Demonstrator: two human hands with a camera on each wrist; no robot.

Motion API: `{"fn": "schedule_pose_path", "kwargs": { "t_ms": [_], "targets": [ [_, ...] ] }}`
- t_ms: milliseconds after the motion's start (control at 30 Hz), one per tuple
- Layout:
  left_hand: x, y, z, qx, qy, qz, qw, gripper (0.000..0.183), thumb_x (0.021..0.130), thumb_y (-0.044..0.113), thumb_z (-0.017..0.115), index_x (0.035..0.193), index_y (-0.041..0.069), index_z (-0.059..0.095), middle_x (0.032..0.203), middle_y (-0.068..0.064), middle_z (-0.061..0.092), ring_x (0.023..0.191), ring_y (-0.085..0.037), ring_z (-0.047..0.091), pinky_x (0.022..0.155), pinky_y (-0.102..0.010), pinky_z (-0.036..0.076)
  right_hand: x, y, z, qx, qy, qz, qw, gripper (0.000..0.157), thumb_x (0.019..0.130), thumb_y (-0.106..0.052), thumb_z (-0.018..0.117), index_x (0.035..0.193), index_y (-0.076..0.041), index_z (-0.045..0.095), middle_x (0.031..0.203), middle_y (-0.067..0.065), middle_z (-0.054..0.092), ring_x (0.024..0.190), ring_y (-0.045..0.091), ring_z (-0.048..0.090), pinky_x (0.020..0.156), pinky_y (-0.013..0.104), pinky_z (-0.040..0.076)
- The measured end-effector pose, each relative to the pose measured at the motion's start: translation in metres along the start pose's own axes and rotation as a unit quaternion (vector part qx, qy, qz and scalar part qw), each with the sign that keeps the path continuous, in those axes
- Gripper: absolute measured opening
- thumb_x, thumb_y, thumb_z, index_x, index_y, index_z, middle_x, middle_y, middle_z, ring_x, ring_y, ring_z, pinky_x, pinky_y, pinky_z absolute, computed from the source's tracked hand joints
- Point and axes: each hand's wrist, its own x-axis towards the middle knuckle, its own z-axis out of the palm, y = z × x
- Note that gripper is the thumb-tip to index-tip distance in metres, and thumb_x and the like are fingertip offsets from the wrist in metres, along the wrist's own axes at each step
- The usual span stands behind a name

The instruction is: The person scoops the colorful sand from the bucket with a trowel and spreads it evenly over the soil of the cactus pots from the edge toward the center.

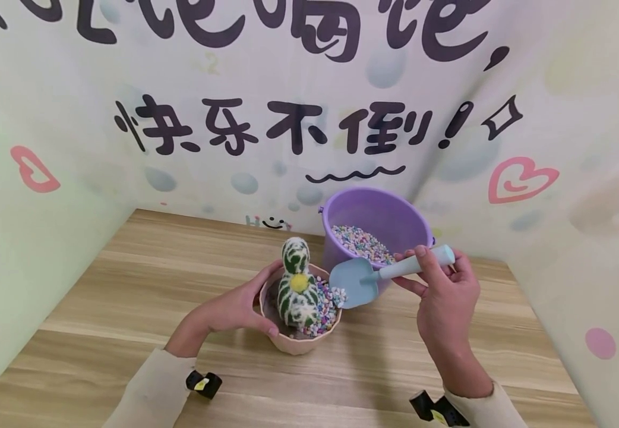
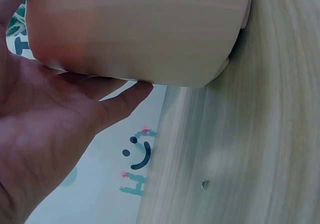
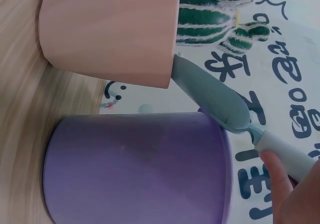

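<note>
A pale pink flowerpot (image 1: 300, 346) stands on the table, holding a green-and-white striped cactus (image 1: 287, 303) with a yellow tuft. Small coloured pebbles (image 1: 327, 306) fill part of the pot, mostly on its right side. My left hand (image 1: 240, 306) holds the pot from the left, thumb at the front rim and fingers round the far side. My right hand (image 1: 445, 309) grips a light blue shovel (image 1: 354, 280) by its handle. The shovel's blade tip is right at the pot's right rim, with some pebbles (image 1: 337, 295) at its edge.
Just behind the pot, to the right, stands a purple bucket (image 1: 384, 205) with more coloured pebbles (image 1: 360, 242) inside. The wood-grain table (image 1: 144, 279) meets a printed cloth backdrop (image 1: 224, 166) with dark lettering close behind the bucket. Light walls flank both sides.
</note>
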Motion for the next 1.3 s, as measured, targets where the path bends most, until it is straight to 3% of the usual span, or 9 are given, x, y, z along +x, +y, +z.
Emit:
{"fn": "schedule_pose_path", "kwargs": {
  "t_ms": [433,800,1033,1133,1300],
  "targets": [
    [0.003,-0.003,-0.003,-0.012,-0.009,0.001,0.9999,0.118,0.074,0.032,0.086,0.157,0.017,0.003,0.161,-0.009,0.012,0.145,-0.031,0.019,0.114,-0.051,0.023,-0.003,0.004,0.002,0.017,-0.048,-0.061,0.997,0.024,0.086,0.001,0.070,0.099,0.010,0.052,0.086,0.020,0.069,0.078,0.034,0.071,0.062,0.047,0.057],
    [0.004,-0.004,-0.004,-0.025,-0.013,0.000,0.9996,0.117,0.075,0.031,0.085,0.157,0.017,0.003,0.161,-0.009,0.013,0.144,-0.031,0.022,0.114,-0.051,0.026,-0.005,0.016,0.004,0.016,-0.094,-0.077,0.992,0.021,0.089,0.004,0.065,0.103,0.011,0.051,0.088,0.019,0.068,0.082,0.032,0.072,0.063,0.044,0.058],
    [0.004,-0.004,-0.003,-0.020,-0.015,0.006,0.9997,0.118,0.075,0.033,0.085,0.157,0.016,0.003,0.161,-0.010,0.013,0.144,-0.031,0.020,0.114,-0.051,0.025,-0.006,0.017,0.007,0.002,-0.096,-0.075,0.993,0.018,0.089,0.002,0.067,0.100,0.007,0.054,0.089,0.018,0.069,0.084,0.035,0.071,0.065,0.045,0.058],
    [0.005,-0.004,-0.004,-0.024,-0.018,0.007,0.9995,0.118,0.074,0.033,0.085,0.157,0.016,0.003,0.161,-0.010,0.013,0.144,-0.031,0.020,0.114,-0.051,0.025,-0.006,0.016,0.008,0.025,-0.120,-0.087,0.989,0.018,0.089,0.008,0.063,0.102,0.012,0.052,0.090,0.019,0.068,0.086,0.036,0.071,0.066,0.044,0.058],
    [0.006,-0.004,-0.005,-0.025,-0.020,0.005,0.9995,0.120,0.074,0.036,0.085,0.157,0.015,0.002,0.162,-0.009,0.012,0.145,-0.031,0.018,0.114,-0.051,0.022,-0.004,0.013,0.009,0.082,-0.182,-0.115,0.973,0.019,0.087,0.019,0.057,0.104,0.016,0.050,0.093,0.024,0.069,0.089,0.037,0.070,0.069,0.043,0.058]
  ]
}}
